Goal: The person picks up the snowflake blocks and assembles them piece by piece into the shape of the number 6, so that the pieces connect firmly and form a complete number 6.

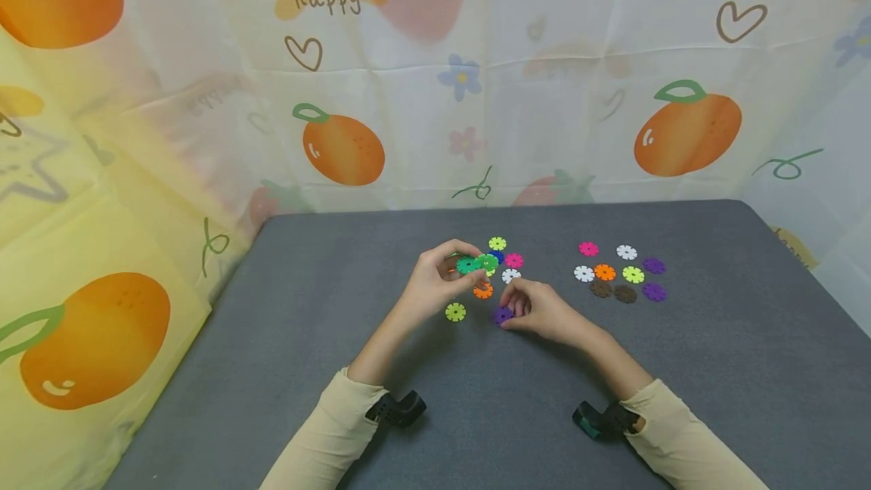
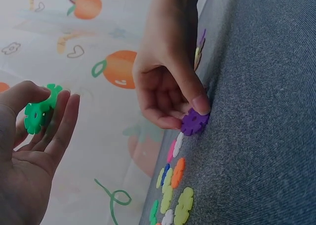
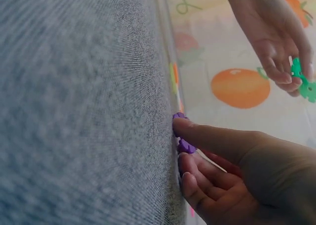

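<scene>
Roughly mid-frame, the left hand (image 1: pixel 435 280) has its finger-and-thumb grip clamped on two green notched discs (image 1: pixel 468 266), held above the grey worktop (image 1: pixel 490 414). Just right of centre and slightly lower, the right hand (image 1: pixel 546 314) pinches a purple disc (image 1: pixel 502 315) close to the worktop, while a group of mixed-colour discs (image 1: pixel 608 276) lies farther right

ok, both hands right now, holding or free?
Left hand: closed, fingers holding two green notched discs.
Right hand: closed, fingers pinching a purple notched disc.
</scene>
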A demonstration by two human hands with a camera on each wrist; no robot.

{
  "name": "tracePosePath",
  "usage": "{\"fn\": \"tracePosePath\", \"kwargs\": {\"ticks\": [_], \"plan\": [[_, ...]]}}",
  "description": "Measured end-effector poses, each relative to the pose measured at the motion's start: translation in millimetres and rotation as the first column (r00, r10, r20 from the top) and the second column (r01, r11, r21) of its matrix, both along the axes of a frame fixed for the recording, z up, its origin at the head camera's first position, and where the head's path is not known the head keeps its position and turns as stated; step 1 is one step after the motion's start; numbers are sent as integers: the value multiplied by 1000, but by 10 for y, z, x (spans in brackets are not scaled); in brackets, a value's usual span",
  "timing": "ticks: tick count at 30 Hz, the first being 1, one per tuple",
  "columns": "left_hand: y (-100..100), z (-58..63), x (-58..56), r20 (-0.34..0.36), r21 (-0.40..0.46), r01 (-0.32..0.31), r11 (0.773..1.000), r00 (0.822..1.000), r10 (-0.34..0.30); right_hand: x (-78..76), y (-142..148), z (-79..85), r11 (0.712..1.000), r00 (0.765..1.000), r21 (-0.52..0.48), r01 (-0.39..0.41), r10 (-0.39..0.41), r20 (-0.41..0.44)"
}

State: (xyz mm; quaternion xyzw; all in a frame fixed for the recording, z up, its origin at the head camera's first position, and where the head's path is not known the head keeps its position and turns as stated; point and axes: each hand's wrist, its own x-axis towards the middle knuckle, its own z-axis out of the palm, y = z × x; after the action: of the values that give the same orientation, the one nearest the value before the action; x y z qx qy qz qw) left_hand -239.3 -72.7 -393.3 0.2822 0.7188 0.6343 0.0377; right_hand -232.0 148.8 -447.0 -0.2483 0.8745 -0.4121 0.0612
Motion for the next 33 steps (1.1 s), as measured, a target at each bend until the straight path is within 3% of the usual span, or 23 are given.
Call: {"fn": "tracePosePath", "kwargs": {"ticks": [5, 8, 13, 21, 28, 33], "plan": [[-1, 11, 1, 5, 13, -2, 1000, 1000, 2, -14, 5, 38, 999, 999, -38, 9, -7, 51], [-7, 15, -2, 3, 16, -8, 1000, 1000, 8, -23, 21, 71, 994, 993, -109, 18, -5, 118], [-14, 18, -7, -10, -1, -16, 1000, 1000, 16, -24, 55, 160, 972, 977, -228, 60, -10, 213], [-20, 18, -4, -6, -9, -26, 1000, 1000, 26, 34, 85, 348, 941, 947, -304, 147, -46, 317], [-17, 17, -12, 4, -10, -24, 1000, 1000, 24, 72, 105, 491, 894, 918, -379, 240, -83, 387], [-10, 19, -11, 16, 11, -12, 1000, 1000, 12, 93, 117, 560, 855, 914, -445, 267, -77, 399]]}}
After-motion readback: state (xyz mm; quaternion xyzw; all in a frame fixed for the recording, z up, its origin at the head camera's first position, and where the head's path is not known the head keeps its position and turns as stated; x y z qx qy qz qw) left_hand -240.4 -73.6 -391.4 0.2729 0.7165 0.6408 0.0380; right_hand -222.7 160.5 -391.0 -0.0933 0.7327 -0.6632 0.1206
